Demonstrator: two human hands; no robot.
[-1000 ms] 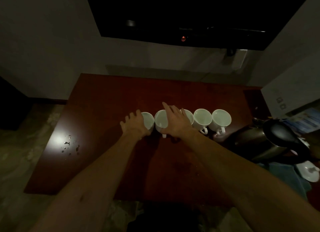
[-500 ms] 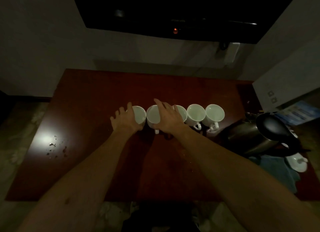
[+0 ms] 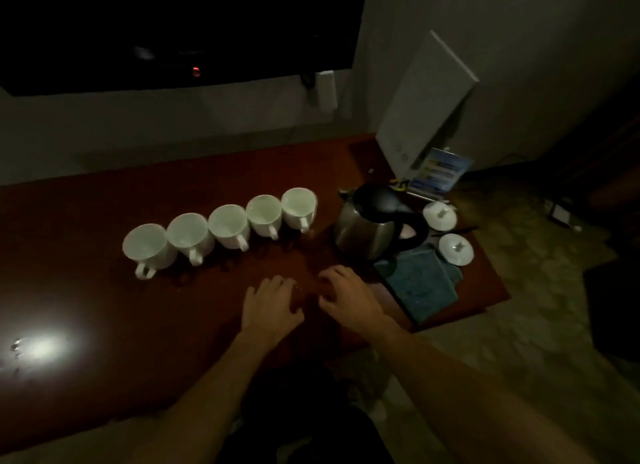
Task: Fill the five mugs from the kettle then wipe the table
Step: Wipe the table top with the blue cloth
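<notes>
2 hands hover low over the bench [image 3: 104,325], holding nothing: the left hand [image 3: 270,306] and right hand [image 3: 349,299] both have loosely spread fingers. Just beyond the right hand stands the steel kettle [image 3: 374,226], its black handle facing the person; 5 white mugs [image 3: 221,226] sit in a touching row to its left. Likely next is lifting the kettle: grip the handle firmly and pour slowly, spout close over each rim. A folded blue cloth [image 3: 420,283] lies beside the kettle. No writing is legible.

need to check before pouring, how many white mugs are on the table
5, in one row left of the kettle: mugs at. None looks hidden.
</notes>
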